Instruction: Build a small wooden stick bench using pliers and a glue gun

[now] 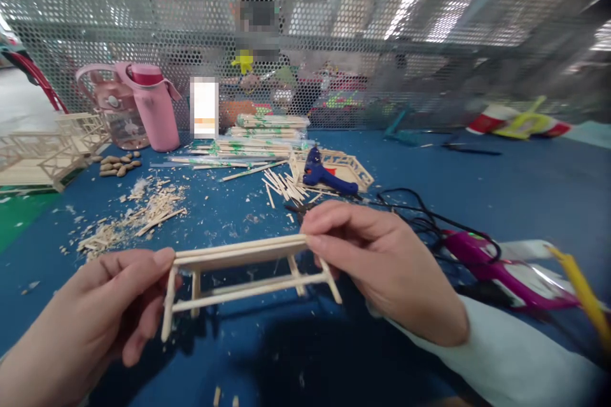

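Observation:
Between my hands a small model bench of thin wooden sticks is held up over the blue table, its legs pointing down and its right end slightly higher. My left hand pinches the bench's left end between thumb and fingers, at the top corner. At the opposite end, my right hand grips the other top corner with thumb and forefinger. Low rails join the bench's legs. Beyond the right hand lies a blue glue gun, resting by a small wooden stick frame.
Wood scraps and loose sticks litter the table. Bundled sticks, peanuts, a pink bottle and a clear jug stand farther back. Black cable and a magenta tool lie right; stick models left.

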`<state>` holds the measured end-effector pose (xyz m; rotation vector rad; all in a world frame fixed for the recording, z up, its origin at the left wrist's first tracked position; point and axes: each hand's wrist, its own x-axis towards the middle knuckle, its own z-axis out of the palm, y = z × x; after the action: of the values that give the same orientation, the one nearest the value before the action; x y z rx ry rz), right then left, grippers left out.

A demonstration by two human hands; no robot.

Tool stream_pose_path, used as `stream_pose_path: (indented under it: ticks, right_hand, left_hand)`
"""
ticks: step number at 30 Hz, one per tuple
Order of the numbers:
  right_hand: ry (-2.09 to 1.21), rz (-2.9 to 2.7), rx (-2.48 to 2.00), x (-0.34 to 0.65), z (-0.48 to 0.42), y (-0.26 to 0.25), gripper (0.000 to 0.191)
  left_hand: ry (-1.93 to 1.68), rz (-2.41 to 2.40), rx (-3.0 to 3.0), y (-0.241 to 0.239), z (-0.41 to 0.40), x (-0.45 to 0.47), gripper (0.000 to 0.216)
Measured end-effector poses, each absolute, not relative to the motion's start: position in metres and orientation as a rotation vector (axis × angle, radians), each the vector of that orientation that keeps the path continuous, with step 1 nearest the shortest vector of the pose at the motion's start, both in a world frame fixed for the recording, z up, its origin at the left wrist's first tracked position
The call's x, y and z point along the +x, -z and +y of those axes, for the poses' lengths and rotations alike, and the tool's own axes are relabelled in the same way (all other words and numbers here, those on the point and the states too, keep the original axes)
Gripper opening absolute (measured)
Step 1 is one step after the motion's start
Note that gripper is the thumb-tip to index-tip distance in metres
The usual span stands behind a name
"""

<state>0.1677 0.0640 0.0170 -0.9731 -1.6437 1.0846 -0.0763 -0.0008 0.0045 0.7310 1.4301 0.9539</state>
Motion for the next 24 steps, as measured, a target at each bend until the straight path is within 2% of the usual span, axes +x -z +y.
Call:
stream_pose_path:
  ticks: [3, 6, 11, 16, 20, 24]
  right_hand:
    - [-1.276, -1.522, -1.04, 0.17, 0.059, -0.021, 0.005]
    - [-1.279, -1.47, -1.037, 0.17, 0.06, -0.02, 0.008]
    - [-1.105, -1.492, -0.872, 0.17, 0.063, -0.017, 0.008]
    - [-0.779, -1.632, -0.694, 0.168, 0.058, -0.015, 0.016]
    - [-0.529, -1.711, -0.667, 0.168, 0.047, -0.014, 0.021]
    - [-0.467, -1.751, -0.628, 0.169, 0.043, -0.012, 0.023]
  left_hand:
    - [-0.889, 1.416, 0.657, -0.01, -0.006, -0.075, 0.049]
    - [-0.856, 1.401, 0.76, -0.01, -0.005, -0.074, 0.045]
    - [-0.899, 1.507, 1.106, -0.006, 0.0, -0.071, 0.046]
    - [-1.208, 1.74, 1.508, -0.003, -0.002, -0.065, 0.037]
    - [-1.368, 1.495, 1.33, 0.005, -0.002, -0.061, 0.031]
    - [-1.477, 1.3, 0.983, 0.012, 0.002, -0.061, 0.023]
